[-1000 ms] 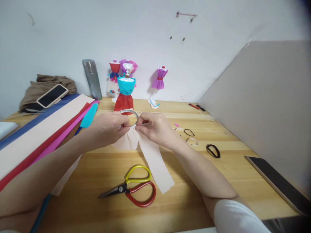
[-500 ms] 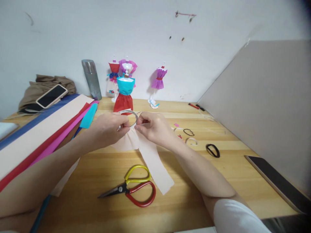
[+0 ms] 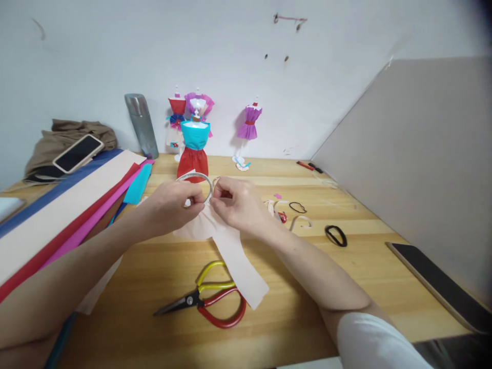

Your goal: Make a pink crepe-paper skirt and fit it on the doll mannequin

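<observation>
My left hand [image 3: 171, 206] and my right hand [image 3: 235, 203] meet at the middle of the wooden table [image 3: 161, 277], both pinching the gathered top of a pale peach paper strip [image 3: 238, 261]. The strip fans out in pleats under my fingers and its long tail trails toward me. A thin tape roll ring [image 3: 200, 180] stands just behind my fingertips, touching them. Scissors [image 3: 207, 298] with yellow and red handles lie shut near the tail's end, in front of my hands.
Long coloured paper sheets [image 3: 65, 215] lie at the left, with a phone [image 3: 78, 152] on brown cloth behind. Small mannequins in paper dresses [image 3: 194, 148] and a steel flask [image 3: 141, 125] stand at the back. Black hair bands [image 3: 335, 236], a tablet [image 3: 438, 284] and a grey board [image 3: 423, 164] are at the right.
Both hands keep pinching the strip; the pleated top has bunched slightly more and the tail has drawn a little left. The view has shifted slightly.
</observation>
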`<state>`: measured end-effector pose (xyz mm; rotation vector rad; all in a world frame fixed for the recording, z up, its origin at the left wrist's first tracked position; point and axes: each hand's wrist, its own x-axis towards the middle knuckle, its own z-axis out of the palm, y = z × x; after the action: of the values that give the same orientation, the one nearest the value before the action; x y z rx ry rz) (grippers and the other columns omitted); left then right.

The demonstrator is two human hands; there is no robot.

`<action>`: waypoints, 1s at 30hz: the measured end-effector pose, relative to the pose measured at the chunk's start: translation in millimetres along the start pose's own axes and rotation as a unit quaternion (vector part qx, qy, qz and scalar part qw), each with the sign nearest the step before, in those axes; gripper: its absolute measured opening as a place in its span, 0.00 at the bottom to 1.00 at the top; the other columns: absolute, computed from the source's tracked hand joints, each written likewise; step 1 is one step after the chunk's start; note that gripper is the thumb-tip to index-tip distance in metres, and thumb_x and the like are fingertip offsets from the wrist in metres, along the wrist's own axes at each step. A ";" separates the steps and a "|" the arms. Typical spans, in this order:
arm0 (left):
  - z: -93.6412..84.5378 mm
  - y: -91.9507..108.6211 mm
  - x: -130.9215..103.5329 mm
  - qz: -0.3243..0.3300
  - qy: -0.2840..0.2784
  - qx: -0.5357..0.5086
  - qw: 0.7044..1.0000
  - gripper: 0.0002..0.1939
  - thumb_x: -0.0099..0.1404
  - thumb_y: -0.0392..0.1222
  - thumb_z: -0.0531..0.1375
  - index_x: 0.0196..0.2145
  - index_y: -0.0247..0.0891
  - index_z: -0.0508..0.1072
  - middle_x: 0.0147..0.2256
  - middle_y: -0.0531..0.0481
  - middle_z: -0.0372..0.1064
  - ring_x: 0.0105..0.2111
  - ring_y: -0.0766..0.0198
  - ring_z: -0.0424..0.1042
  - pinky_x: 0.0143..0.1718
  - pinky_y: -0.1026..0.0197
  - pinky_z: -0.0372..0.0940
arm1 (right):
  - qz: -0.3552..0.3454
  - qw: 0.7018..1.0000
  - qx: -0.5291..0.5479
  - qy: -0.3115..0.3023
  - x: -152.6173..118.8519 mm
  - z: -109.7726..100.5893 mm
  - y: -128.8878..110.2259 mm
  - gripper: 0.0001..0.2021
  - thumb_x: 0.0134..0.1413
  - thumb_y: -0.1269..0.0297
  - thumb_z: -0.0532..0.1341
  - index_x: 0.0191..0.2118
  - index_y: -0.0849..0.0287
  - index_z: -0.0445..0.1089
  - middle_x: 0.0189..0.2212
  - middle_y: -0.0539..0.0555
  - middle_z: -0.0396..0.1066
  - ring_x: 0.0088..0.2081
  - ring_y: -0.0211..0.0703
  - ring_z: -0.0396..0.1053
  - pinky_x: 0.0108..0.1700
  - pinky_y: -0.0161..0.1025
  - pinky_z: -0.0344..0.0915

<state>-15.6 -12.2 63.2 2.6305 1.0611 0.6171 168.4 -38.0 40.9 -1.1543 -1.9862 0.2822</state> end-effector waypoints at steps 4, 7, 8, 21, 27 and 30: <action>-3.7 -5.0 1.0 -0.038 -0.031 -0.031 0.998 0.09 0.59 0.40 0.56 0.22 0.37 0.68 0.20 0.56 0.64 0.22 0.70 0.58 0.26 0.65 0.52 | 0.017 0.998 0.036 -0.044 2.5 -8.4 1.8 0.05 0.48 0.73 0.58 0.24 0.59 0.62 0.21 0.46 0.62 0.24 0.33 0.57 0.29 0.34 0.52; -6.3 -8.4 0.5 -0.026 -0.022 -0.046 0.998 0.10 0.59 0.42 0.56 0.22 0.37 0.70 0.19 0.57 0.63 0.21 0.70 0.57 0.25 0.66 0.52 | 0.027 0.997 0.055 -0.052 3.8 -15.9 2.4 0.05 0.47 0.72 0.60 0.25 0.60 0.63 0.21 0.46 0.62 0.24 0.33 0.58 0.29 0.33 0.52; -6.8 -9.0 0.2 -0.023 -0.018 -0.047 0.998 0.10 0.58 0.42 0.56 0.22 0.37 0.70 0.19 0.57 0.63 0.21 0.70 0.57 0.25 0.66 0.52 | 0.028 0.997 0.057 -0.050 4.0 -17.8 2.5 0.05 0.47 0.72 0.60 0.25 0.60 0.63 0.21 0.46 0.62 0.24 0.33 0.58 0.29 0.33 0.52; -11.5 -6.5 -0.6 -0.006 0.001 -0.019 1.000 0.10 0.58 0.40 0.57 0.20 0.37 0.70 0.18 0.59 0.62 0.19 0.72 0.56 0.25 0.66 0.51 | 0.021 0.994 0.055 -0.097 2.9 -23.7 0.9 0.05 0.49 0.73 0.58 0.24 0.61 0.67 0.20 0.46 0.61 0.24 0.32 0.56 0.29 0.34 0.51; -11.3 -4.2 -0.3 -0.004 0.003 -0.013 1.000 0.10 0.57 0.40 0.57 0.20 0.37 0.70 0.18 0.59 0.63 0.20 0.72 0.57 0.26 0.66 0.52 | 0.027 0.993 0.062 -0.097 3.1 -23.1 1.5 0.05 0.51 0.71 0.58 0.27 0.62 0.69 0.23 0.48 0.66 0.27 0.34 0.61 0.31 0.34 0.53; -11.0 -4.3 -0.7 0.002 0.003 -0.011 1.000 0.10 0.58 0.40 0.56 0.20 0.37 0.70 0.18 0.58 0.64 0.20 0.72 0.58 0.26 0.67 0.52 | 0.029 0.992 0.067 -0.099 3.0 -21.9 2.1 0.06 0.52 0.70 0.58 0.27 0.62 0.70 0.23 0.48 0.67 0.27 0.34 0.61 0.31 0.34 0.54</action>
<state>-23.7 -9.0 71.1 2.6128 1.0456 0.6351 185.0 -38.6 55.6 -1.1348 -2.0709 0.5696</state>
